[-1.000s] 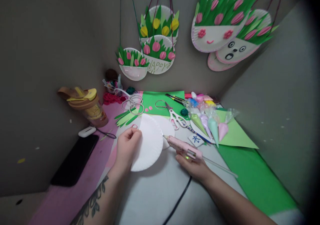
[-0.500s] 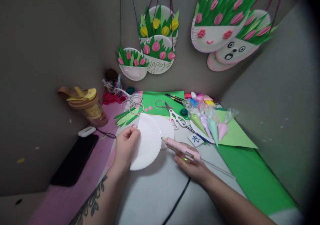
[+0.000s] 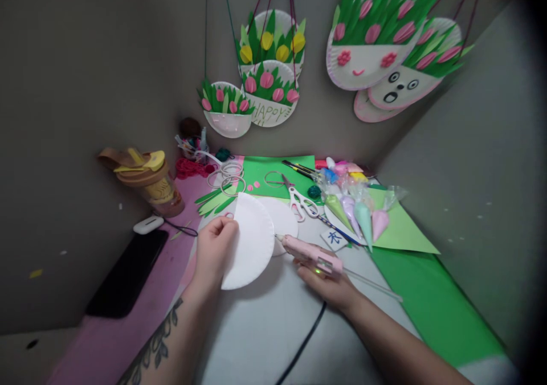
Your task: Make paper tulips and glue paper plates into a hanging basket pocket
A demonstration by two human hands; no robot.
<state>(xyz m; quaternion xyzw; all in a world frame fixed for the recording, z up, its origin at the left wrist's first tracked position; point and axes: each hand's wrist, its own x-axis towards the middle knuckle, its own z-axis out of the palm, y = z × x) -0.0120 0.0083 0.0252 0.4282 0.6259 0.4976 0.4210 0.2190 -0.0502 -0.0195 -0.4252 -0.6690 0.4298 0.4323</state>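
Observation:
A half-cut white paper plate (image 3: 252, 245) is pinched along its straight edge by my left hand (image 3: 216, 245), its curved crimped rim facing right. My right hand (image 3: 327, 282) is wrapped round a pink hot glue gun (image 3: 314, 255), with a clear glue stick (image 3: 371, 285) poking out of its back. The gun's nozzle is at the plate's rim; whether it touches cannot be made out. Behind the held plate lies another white paper plate (image 3: 285, 222), partly covered by it.
White-handled scissors (image 3: 301, 203), green paper leaves (image 3: 216, 200) and filled piping bags (image 3: 363, 214) lie towards the back. At left are a black phone (image 3: 128, 274) and a tumbler (image 3: 156, 188). Plate baskets with paper tulips (image 3: 271, 89) hang above. A black cord (image 3: 303, 345) runs towards me.
The half plate in my left hand has shifted very slightly left and up. The glue gun stays almost where it was, its nozzle still by the rim.

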